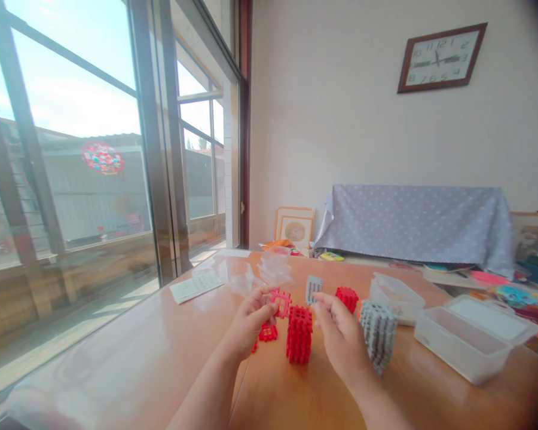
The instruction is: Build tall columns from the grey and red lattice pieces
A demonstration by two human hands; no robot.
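Between thumb and fingers, my left hand (254, 316) pinches a red square lattice piece (280, 303), held just above and left of a red stack (299, 337) of similar pieces. That stack stands upright on the table. On its other side is my right hand (338, 325), thumb and fingers drawn together beside the stack's top; whether anything small is in them is hidden. Loose red lattice pieces (268, 332) lie below my left hand. A tall grey stack (378, 335) stands right of my right hand, a smaller grey stack (314, 288) and another red stack (347, 298) farther back.
An open lidded plastic box (464, 343) and a second clear box (397, 297) sit at the right. Clear plastic bags (273, 267) and a printed sheet (196, 288) lie toward the back left. The wooden table (161, 364) runs alongside a large window (72, 131).
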